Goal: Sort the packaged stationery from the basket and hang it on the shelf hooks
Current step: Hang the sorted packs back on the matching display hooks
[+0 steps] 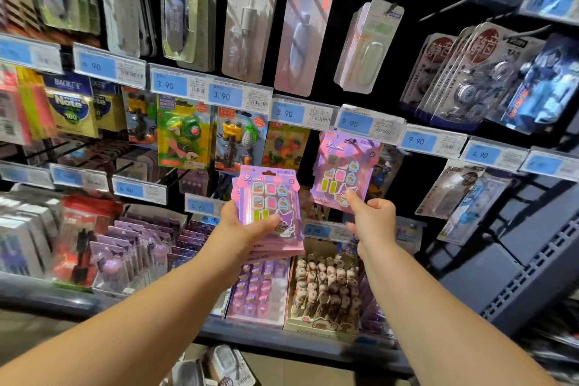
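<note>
Wide black peg shelf fills the view, packed with hanging blister cards and blue price labels. In front of it the left hand has its grip wrapped round a stack of pink-and-purple carded eraser packs, thumb across the front of the top card. Just to the right, the right hand pinches the lower edge of one matching pink-and-purple eraser pack, which is tilted with its top up at the hook under the blue 9.90 label.
</note>
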Available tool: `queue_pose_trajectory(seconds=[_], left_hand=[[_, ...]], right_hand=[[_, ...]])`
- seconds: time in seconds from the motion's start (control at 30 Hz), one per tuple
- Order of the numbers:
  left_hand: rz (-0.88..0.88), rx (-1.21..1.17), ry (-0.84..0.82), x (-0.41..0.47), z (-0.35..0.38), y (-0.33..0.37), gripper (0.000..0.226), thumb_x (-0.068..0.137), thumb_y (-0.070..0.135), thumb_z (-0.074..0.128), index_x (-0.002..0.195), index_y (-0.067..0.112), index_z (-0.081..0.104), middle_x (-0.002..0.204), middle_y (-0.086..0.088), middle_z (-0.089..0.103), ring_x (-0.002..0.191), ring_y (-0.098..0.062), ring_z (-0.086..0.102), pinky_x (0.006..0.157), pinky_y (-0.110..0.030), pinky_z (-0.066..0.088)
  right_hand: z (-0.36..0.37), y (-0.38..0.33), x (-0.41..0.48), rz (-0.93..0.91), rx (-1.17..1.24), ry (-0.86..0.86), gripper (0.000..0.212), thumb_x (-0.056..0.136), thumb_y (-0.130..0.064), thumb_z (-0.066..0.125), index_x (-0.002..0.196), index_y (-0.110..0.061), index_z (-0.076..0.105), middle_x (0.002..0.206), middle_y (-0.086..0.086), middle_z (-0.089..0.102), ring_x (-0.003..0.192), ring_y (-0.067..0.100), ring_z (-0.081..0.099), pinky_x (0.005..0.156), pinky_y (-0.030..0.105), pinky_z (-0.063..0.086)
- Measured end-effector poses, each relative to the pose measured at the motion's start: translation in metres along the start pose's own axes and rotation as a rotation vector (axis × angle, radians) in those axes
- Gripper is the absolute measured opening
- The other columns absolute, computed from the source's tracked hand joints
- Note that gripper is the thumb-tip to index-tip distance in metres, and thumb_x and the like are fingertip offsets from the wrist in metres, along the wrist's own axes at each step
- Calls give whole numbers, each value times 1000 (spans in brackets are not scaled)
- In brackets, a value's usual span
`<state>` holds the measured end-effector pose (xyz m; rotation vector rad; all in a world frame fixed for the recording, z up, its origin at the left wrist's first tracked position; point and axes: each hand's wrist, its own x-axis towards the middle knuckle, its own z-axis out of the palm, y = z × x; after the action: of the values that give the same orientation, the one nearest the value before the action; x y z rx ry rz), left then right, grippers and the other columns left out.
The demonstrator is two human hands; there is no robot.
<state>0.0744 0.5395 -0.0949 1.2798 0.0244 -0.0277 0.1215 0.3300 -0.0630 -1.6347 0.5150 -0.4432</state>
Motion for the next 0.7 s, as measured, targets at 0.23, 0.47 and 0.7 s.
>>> queue_pose_trajectory(seconds=[0.23, 0.47, 0.7], left_hand=[[2, -9, -20, -4, 1, 0, 57, 77, 16, 79, 124, 21, 46, 111, -8, 70, 92, -25, 73, 81, -45, 59], [-6, 30, -13, -10, 4, -2, 58, 79, 18, 79, 127, 18, 45, 110, -9, 71, 90, -26, 73, 77, -43, 60], [-87, 78, 73, -12, 5, -2, 55, 89, 57, 57, 127, 20, 44, 116, -9, 66, 101, -32, 68, 89, -56, 54]], right_hand=[[-6, 6, -36, -304, -193, -304, 28, 91, -38, 60, 75, -18, 49, 70, -4, 44, 69, 18, 46, 62, 30, 35], [7, 13, -62, -155, -169, -658, 43, 83, -43, 70, 113, -14, 57, 94, 0, 67, 79, 10, 60, 62, 26, 42], [5, 14, -68, -36, 32, -779, 14, 86, -11, 68, 99, -8, 64, 90, 5, 74, 78, 14, 70, 69, 25, 55]])
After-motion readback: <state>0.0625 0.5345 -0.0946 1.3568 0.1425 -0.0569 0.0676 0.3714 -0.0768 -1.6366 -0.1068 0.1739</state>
